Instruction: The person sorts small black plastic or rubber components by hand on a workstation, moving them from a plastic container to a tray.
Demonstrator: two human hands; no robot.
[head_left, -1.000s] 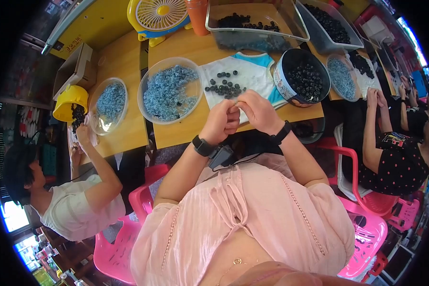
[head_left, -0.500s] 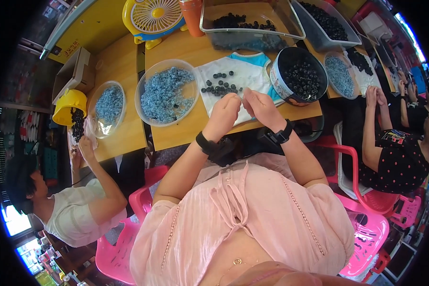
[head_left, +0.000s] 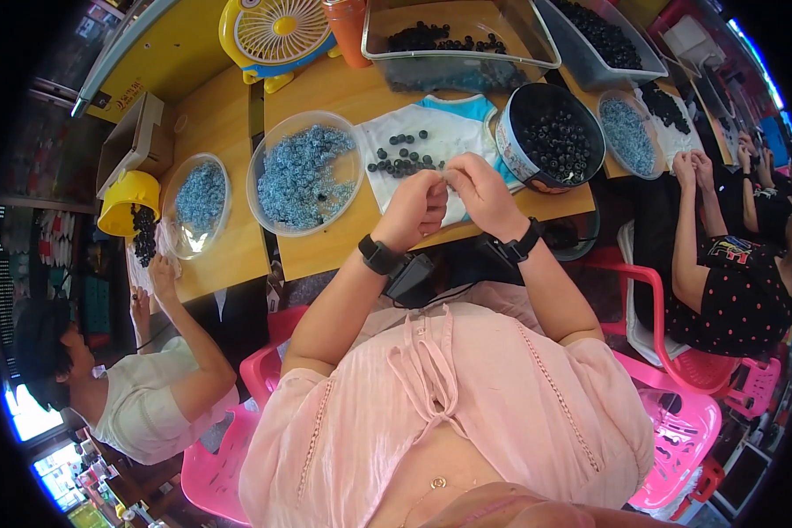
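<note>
My left hand (head_left: pixel 415 208) and my right hand (head_left: pixel 483 195) meet over the near edge of a white cloth with blue trim (head_left: pixel 385 128). The fingers of both are curled into a pinch, tip against tip. Whatever lies between them is too small or too hidden to name. Just beyond my left hand, several black bead-like balls (head_left: pixel 405 164) lie loose on the cloth. A round tub (head_left: pixel 508 150) full of more black balls stands beside my right hand. To the left, a clear round bowl (head_left: pixel 255 167) holds many small, light-blue see-through pieces.
Large clear bins (head_left: pixel 466 60) (head_left: pixel 647 75) with black balls stand at the back. A yellow fan (head_left: pixel 283 26) and an orange cup (head_left: pixel 348 31) are behind the bowl. Co-workers sit at both sides, the left one near a yellow bucket (head_left: pixel 119 207) and another blue-filled bowl (head_left: pixel 224 207).
My left hand has turned slightly, and its curled fingers show more. My right hand has tilted a little, its fingertips still against the left. The balls on the cloth look unmoved.
</note>
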